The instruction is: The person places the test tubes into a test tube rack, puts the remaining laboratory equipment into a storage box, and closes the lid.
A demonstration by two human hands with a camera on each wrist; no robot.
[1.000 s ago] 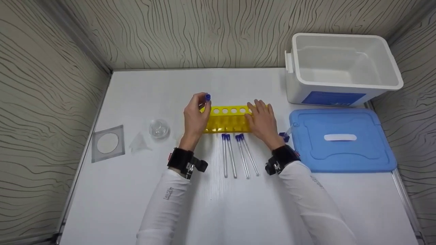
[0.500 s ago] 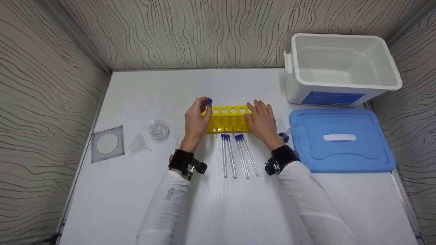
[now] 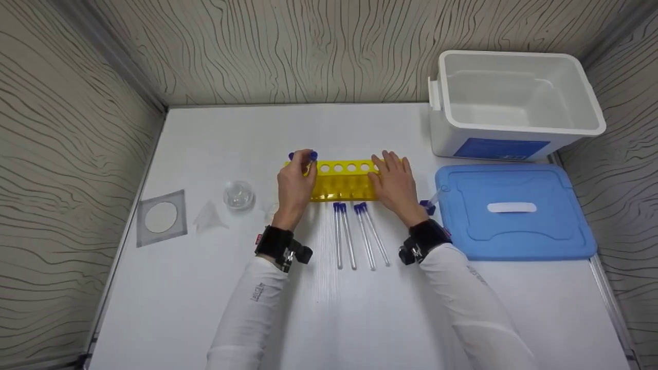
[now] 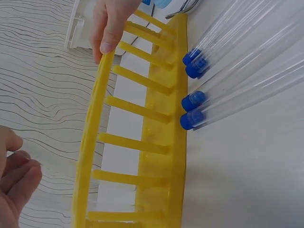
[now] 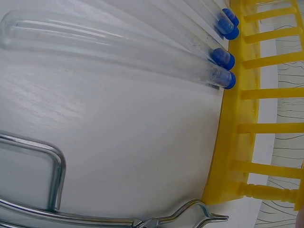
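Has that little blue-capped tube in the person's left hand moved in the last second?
Yes. The blue-capped tube in the left hand has sunk lower, down to the top of the yellow plastic rack, which stayed put.

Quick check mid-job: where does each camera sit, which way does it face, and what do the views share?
Head: above, looking down at the table; both forearms, left hand, right hand show.
Left wrist: low beside the yellow rack, facing along it; fingertips show.
Right wrist: low over the table, facing the rack's end; no hand clearly visible.
Shared: rack and blue-capped tubes.
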